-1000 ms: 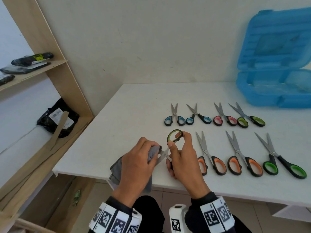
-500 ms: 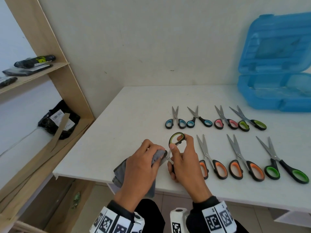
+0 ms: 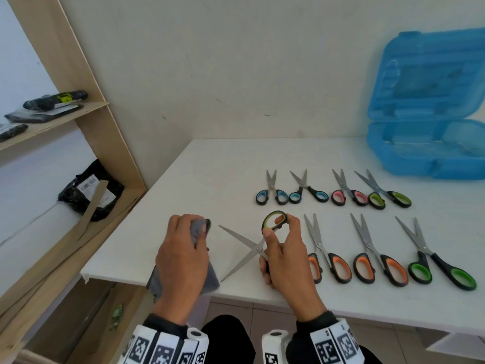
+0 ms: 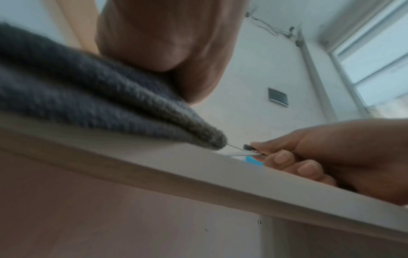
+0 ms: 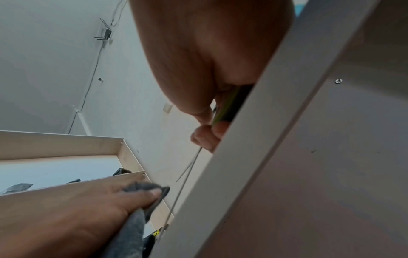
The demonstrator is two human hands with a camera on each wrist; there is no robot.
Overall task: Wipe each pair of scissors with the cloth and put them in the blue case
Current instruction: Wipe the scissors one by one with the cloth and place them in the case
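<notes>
At the counter [image 3: 204, 179] front edge, lower centre, the right hand [image 3: 284, 256] grips splayed scissors [image 3: 249, 248]; the left hand [image 3: 181, 258] clutches the cloth [image 3: 198, 228] just beside them.

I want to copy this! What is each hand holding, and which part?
The right hand holds the open green-handled scissors by their handles. The left hand grips the bunched grey cloth, off the blades.
</notes>
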